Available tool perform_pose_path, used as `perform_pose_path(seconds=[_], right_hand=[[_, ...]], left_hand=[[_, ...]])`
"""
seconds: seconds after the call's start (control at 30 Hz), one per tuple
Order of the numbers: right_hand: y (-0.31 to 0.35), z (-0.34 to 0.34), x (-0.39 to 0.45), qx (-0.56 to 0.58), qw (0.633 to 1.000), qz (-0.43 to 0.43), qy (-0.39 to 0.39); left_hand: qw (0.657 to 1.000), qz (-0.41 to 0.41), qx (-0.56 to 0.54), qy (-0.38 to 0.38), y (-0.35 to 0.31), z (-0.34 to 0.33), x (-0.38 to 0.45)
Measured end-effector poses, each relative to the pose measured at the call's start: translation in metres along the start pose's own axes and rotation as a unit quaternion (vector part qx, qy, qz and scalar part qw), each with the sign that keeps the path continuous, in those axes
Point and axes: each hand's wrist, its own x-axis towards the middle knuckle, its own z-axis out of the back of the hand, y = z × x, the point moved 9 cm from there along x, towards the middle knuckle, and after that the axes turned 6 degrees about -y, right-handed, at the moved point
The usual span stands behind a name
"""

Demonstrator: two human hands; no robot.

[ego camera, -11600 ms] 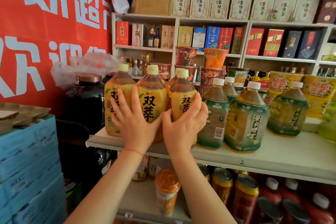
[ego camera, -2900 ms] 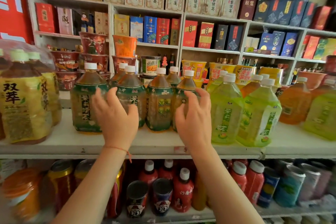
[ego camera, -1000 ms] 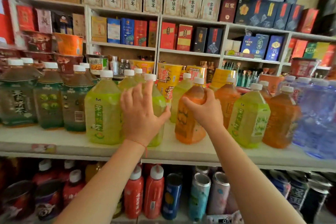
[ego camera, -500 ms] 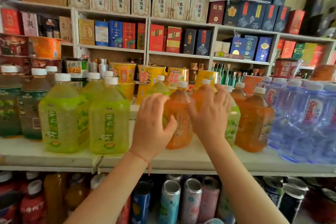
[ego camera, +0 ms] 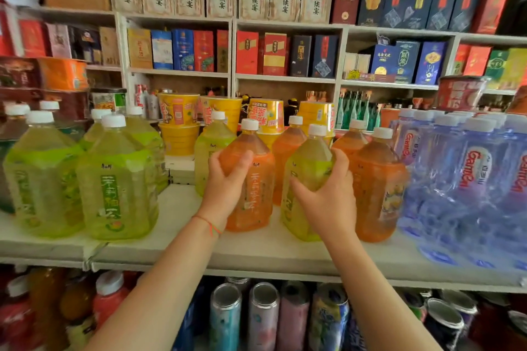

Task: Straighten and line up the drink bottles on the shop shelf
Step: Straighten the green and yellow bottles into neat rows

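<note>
On the white shelf (ego camera: 256,253), my left hand (ego camera: 225,188) grips an orange drink bottle (ego camera: 256,188) with a white cap. Beside it stands a yellow-green bottle (ego camera: 305,179), and my right hand (ego camera: 328,199) is wrapped round its right side. Another orange bottle (ego camera: 379,188) stands just right of that hand, touching it. More orange and green bottles stand behind these. Two big green bottles (ego camera: 114,188) stand upright at the left front, with a gap of bare shelf between them and my left hand.
Clear blue water bottles (ego camera: 470,179) crowd the shelf's right end. Yellow noodle cups (ego camera: 265,117) stand behind the drinks. Boxed goods (ego camera: 273,54) fill the wall shelves above. Cans and red bottles (ego camera: 256,316) sit on the lower shelf.
The view has shifted right along the shelf. Both hands went from resting flat against the bottles to gripping them: left on the orange one, right on the yellow-green one.
</note>
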Motion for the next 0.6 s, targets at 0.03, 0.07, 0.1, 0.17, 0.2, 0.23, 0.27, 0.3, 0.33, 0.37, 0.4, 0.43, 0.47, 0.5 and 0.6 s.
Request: perform_pose_path(seconds=[0.03, 0.07, 0.1, 0.17, 0.2, 0.23, 0.27, 0.3, 0.33, 0.37, 0.4, 0.43, 0.47, 0.5, 0.6], right_hand=[[0.0, 0.002, -0.001, 0.011, 1.0, 0.005, -0.001], [0.0, 0.005, -0.001, 0.03, 1.0, 0.009, -0.006], [0.001, 0.009, -0.002, 0.054, 0.998, 0.01, -0.009], [0.003, 0.016, -0.003, 0.104, 0.994, 0.013, -0.007], [0.005, 0.019, -0.003, 0.123, 0.992, 0.017, -0.002], [0.008, 0.022, -0.004, 0.139, 0.99, 0.022, 0.006], [0.013, 0.025, -0.005, 0.155, 0.987, 0.028, 0.013], [0.018, 0.027, -0.007, 0.169, 0.985, 0.034, 0.02], [0.023, 0.029, -0.009, 0.183, 0.982, 0.038, 0.024], [0.028, 0.03, -0.012, 0.193, 0.98, 0.042, 0.027], [0.033, 0.03, -0.016, 0.2, 0.978, 0.047, 0.027], [0.039, 0.031, -0.019, 0.204, 0.977, 0.053, 0.027], [0.045, 0.029, -0.023, 0.208, 0.976, 0.059, 0.025], [0.051, 0.026, -0.026, 0.213, 0.975, 0.064, 0.025], [0.07, 0.011, -0.035, 0.214, 0.974, 0.076, 0.021]], left_hand=[[1.0, 0.002, -0.008, -0.001, 0.0, -0.004, -0.002], [1.0, 0.004, -0.01, -0.001, 0.001, -0.007, -0.004], [1.0, 0.005, -0.012, -0.002, 0.0, -0.01, -0.006], [1.0, 0.005, -0.011, -0.004, 0.0, -0.014, -0.007], [1.0, 0.007, -0.003, -0.003, -0.001, -0.018, -0.009], [1.0, 0.008, 0.005, -0.004, 0.0, -0.021, -0.009], [1.0, 0.01, 0.007, -0.004, 0.0, -0.025, -0.01], [1.0, 0.018, -0.001, 0.005, 0.002, -0.03, -0.012], [0.999, 0.031, -0.015, 0.026, 0.004, -0.037, -0.014], [0.997, 0.038, -0.024, 0.057, 0.004, -0.044, -0.017], [0.995, 0.039, -0.014, 0.094, 0.001, -0.049, -0.022], [0.993, 0.03, 0.008, 0.114, -0.003, -0.049, -0.027], [0.994, 0.016, 0.032, 0.105, -0.009, -0.041, -0.029], [0.996, 0.001, 0.05, 0.073, -0.015, -0.025, -0.029], [0.987, -0.117, 0.089, -0.06, -0.042, 0.031, -0.031]])
